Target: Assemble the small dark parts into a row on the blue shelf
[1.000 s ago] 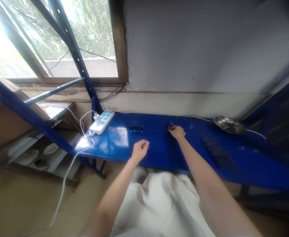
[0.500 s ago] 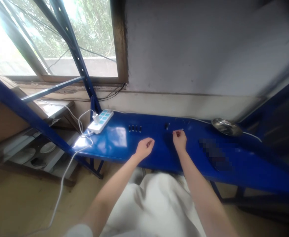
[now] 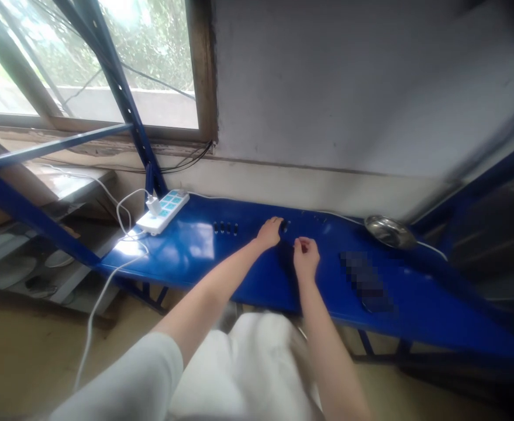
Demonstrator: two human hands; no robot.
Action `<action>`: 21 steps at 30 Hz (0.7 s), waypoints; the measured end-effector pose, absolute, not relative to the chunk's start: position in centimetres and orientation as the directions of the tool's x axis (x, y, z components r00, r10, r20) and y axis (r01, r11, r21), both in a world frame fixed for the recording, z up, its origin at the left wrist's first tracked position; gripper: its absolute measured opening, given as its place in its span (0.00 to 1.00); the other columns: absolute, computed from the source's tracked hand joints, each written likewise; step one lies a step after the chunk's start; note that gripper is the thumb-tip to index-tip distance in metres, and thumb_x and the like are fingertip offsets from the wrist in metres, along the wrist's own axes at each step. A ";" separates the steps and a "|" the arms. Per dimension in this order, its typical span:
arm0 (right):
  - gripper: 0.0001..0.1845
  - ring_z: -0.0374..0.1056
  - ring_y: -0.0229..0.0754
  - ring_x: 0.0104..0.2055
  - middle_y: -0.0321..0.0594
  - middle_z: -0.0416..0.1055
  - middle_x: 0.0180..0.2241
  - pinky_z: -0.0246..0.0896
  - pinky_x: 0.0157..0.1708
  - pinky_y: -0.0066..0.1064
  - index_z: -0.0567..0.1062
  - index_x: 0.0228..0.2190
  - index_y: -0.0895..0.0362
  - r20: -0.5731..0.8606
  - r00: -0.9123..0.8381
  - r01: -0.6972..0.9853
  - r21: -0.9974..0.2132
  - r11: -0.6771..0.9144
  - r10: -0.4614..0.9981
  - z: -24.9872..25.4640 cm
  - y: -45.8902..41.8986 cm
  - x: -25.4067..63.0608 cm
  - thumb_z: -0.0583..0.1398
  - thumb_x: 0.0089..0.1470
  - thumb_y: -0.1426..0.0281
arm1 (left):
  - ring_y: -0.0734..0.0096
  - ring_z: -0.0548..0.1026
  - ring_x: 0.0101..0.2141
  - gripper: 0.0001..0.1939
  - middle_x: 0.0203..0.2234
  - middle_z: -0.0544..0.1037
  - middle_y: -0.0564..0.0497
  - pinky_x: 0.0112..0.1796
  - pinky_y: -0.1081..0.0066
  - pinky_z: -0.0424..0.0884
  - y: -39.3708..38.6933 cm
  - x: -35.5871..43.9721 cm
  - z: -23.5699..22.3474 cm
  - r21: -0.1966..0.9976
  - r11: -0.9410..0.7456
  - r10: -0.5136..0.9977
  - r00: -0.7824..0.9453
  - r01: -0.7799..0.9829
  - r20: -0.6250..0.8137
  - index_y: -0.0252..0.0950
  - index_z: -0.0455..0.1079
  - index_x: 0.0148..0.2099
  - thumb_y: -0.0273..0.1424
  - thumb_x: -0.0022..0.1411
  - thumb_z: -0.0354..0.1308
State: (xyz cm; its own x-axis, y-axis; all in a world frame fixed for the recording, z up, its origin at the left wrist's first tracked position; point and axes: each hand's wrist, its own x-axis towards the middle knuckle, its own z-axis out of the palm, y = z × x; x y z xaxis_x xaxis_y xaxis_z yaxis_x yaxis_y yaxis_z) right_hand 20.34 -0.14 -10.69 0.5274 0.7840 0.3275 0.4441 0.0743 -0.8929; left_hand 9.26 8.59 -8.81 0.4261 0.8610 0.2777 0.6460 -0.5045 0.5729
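My left hand (image 3: 269, 233) reaches forward over the blue table (image 3: 257, 275), its fingers stretched out beside a small dark piece (image 3: 284, 225). Whether the fingertips touch that piece I cannot tell. My right hand (image 3: 306, 255) hovers closer to me, thumb and fingers pinched together; whatever is between them is too small or hidden to name. To the left, several small black cylinders (image 3: 229, 228) stand in a short row. Tiny bits (image 3: 317, 217) lie scattered toward the table's back edge.
A white power strip (image 3: 164, 211) with a plugged-in adapter sits at the left end, its cable hanging over the edge. A shiny metal bowl (image 3: 389, 232) is at the back right. A pixelated dark flat object (image 3: 366, 282) lies on the right. Blue frame posts (image 3: 120, 93) rise at the left.
My left hand has moved forward and right to the small dark piece, its fingers straightening. My right hand has drawn back slightly, still pinched. The view has shifted a little to the right.
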 end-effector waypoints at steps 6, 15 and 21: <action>0.16 0.68 0.40 0.32 0.42 0.71 0.30 0.62 0.36 0.31 0.68 0.36 0.58 0.338 0.503 0.450 -0.888 0.093 0.795 -10.6 -0.2 20.3 0.53 0.50 0.60 | 0.55 0.54 0.59 0.35 0.60 0.54 0.40 0.55 0.59 0.55 12.6 10.8 -8.8 0.479 -0.513 0.838 0.538 0.712 0.097 0.30 0.51 0.62 0.18 0.50 0.49; 0.15 0.67 0.40 0.31 0.41 0.71 0.28 0.61 0.34 0.31 0.69 0.35 0.58 0.315 0.498 0.474 -0.879 0.051 0.808 -10.1 -0.4 20.2 0.54 0.50 0.60 | 0.51 0.49 0.60 0.39 0.63 0.47 0.44 0.55 0.54 0.53 14.8 11.4 -8.3 0.413 -0.515 0.794 0.600 0.751 -0.100 0.39 0.45 0.64 0.22 0.52 0.53; 0.15 0.67 0.40 0.30 0.42 0.72 0.28 0.61 0.33 0.30 0.69 0.35 0.58 0.308 0.498 0.479 -0.877 0.039 0.811 -9.9 -0.4 20.2 0.53 0.50 0.60 | 0.51 0.52 0.59 0.34 0.61 0.52 0.43 0.55 0.52 0.52 15.3 11.8 -8.3 0.359 -0.523 0.793 0.596 0.773 -0.127 0.40 0.52 0.62 0.22 0.53 0.53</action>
State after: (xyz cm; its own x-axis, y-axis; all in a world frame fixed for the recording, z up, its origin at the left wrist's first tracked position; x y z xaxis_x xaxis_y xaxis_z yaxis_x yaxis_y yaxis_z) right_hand 20.17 -0.38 -9.87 0.4978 0.8108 0.3080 0.4788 0.0392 -0.8770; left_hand 11.75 15.25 -8.34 0.5960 0.7928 -0.1271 0.7728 -0.5234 0.3589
